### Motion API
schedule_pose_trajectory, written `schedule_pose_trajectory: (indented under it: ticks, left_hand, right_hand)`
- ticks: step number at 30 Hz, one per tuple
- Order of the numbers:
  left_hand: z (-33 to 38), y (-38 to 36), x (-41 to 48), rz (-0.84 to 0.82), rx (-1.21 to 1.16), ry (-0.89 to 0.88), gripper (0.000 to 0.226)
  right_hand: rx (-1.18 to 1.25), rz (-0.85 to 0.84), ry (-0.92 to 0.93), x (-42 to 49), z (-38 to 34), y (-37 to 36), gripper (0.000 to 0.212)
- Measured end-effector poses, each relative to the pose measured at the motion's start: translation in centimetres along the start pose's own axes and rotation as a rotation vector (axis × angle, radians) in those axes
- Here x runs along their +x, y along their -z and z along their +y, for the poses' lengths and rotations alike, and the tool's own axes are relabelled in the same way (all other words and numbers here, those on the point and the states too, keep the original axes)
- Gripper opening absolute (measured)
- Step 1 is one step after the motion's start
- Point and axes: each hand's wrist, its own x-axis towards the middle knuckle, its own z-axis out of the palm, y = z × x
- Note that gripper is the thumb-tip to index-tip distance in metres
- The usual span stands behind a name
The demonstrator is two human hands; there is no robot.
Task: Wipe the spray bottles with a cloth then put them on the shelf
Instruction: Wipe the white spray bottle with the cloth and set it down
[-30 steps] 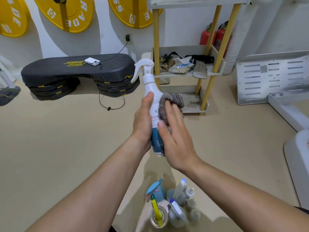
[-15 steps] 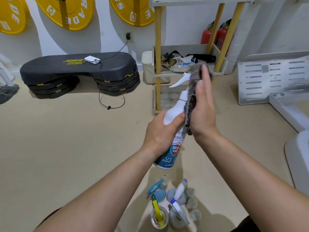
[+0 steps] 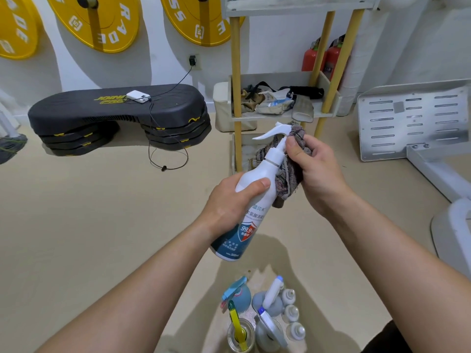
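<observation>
Nearest, on the beige floor: a cluster of small spray bottles (image 3: 265,314), standing close together.

Above them, held in mid-air: the white spray bottle (image 3: 251,225), tilted with its nozzle up and to the far right. The left hand (image 3: 229,202) grips its body, fingers and thumb curled round it. The right hand (image 3: 316,171) holds a grey cloth (image 3: 288,179) bunched around the bottle's neck and trigger head, thumb pressing it against the neck.

Beyond: the shelf (image 3: 280,117), its middle tier holding assorted items. Far left, a black step platform (image 3: 114,108). On the far wall, yellow weight plates (image 3: 99,21).
</observation>
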Motion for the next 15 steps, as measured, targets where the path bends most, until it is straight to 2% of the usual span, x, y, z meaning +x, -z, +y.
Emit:
schedule_pose_trajectory:
  ticks: [4,7,10,12,13,15]
  left_hand:
    - [0.2,0.0,0.0,-0.062,-0.070,0.011,0.052]
    - [0.4,-1.0,-0.3,-0.002,-0.081,0.042,0.055]
    - [0.6,-1.5,-0.3,0.116,-0.043,0.047,0.055]
    - [0.7,-1.3,-0.2,0.143,-0.028,0.051,0.055]
    - [0.6,-1.1,-0.2,0.148,-0.008,0.044,0.058]
    - [0.5,-1.0,-0.2,0.145,0.007,0.039,0.062]
  right_hand:
    - [0.049,0.071,0.004,-0.2,-0.2,-0.3,0.028]
    - [0.038,0.163,-0.052,-0.7,0.6,-1.1,0.038]
    - [-0.130,0.096,-0.066,-1.9,1.4,-2.3,0.035]
    - [-0.142,0.049,-0.095,-2.4,1.4,-2.8,0.034]
    - [-0.106,0.042,-0.109,-2.5,1.3,-2.9,0.034]
    - [0.138,0.031,-0.201,-2.7,0.9,-3.2,0.039]
